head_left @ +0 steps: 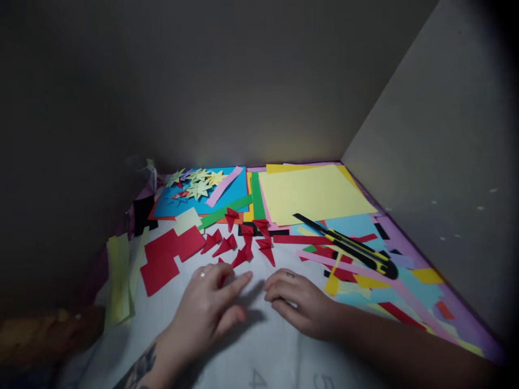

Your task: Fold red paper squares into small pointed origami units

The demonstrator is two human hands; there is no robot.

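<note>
Small folded red paper pieces [243, 243] lie at centre frame on the white desk [259, 346]. Just below them, the left hand [206, 308] rests flat, grip spread; the right hand [298, 302] rests with grip curled, pinching nothing. A yellow-black utility knife [348, 246] lies to the right.

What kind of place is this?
Likely a paper-craft desk in a walled corner: coloured paper sheets, cut red pieces, paper stars and a utility knife cover the white surface.
</note>
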